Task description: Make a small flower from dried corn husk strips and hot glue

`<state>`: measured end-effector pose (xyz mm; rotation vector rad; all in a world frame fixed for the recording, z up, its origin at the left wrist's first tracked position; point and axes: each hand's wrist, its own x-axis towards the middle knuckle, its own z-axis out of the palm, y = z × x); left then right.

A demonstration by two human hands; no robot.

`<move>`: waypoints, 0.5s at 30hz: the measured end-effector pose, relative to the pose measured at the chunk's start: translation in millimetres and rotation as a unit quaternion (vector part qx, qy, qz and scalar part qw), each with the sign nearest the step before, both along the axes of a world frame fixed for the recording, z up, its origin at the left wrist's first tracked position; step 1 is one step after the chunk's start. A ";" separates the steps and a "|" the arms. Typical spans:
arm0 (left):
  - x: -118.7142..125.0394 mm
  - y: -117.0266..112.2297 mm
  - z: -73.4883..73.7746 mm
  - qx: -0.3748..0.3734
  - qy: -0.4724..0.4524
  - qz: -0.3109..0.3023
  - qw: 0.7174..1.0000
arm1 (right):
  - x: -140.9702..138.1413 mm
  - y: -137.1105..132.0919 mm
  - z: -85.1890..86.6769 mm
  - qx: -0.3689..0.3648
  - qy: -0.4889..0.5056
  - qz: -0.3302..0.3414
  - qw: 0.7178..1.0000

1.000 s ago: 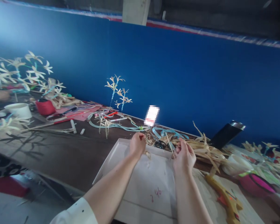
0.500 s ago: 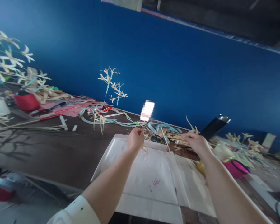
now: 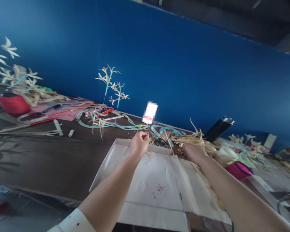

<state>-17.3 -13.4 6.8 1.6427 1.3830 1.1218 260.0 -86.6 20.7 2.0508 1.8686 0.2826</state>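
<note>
Plainly, a white tray [image 3: 147,175] is showing red "46" [image 3: 159,188]; the left hand [image 3: 139,143] is pinching closed, the right hand [image 3: 193,153] is hiding its grip.

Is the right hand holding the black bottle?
No, the right hand is down by the dry leaves, and the black bottle is farther back.

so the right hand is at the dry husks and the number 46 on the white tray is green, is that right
Not quite: the number 46 on the white tray is pinkish red, not green, as the head view shows. The right hand is at the dry husks.
</note>
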 end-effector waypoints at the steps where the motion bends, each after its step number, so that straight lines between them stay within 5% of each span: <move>1: 0.2 -0.2 0.3 0.002 0.002 -0.002 1.000 | 1.3 1.6 -0.6 -0.003 0.008 0.006 1.000; 11: -0.2 0.6 0.7 -0.006 0.005 -0.013 1.000 | 9.1 2.1 4.8 0.041 0.157 -0.035 0.986; 15: 0.9 2.5 -1.2 -0.006 -0.006 -0.025 1.000 | 20.9 -2.9 15.8 0.056 0.306 -0.087 0.946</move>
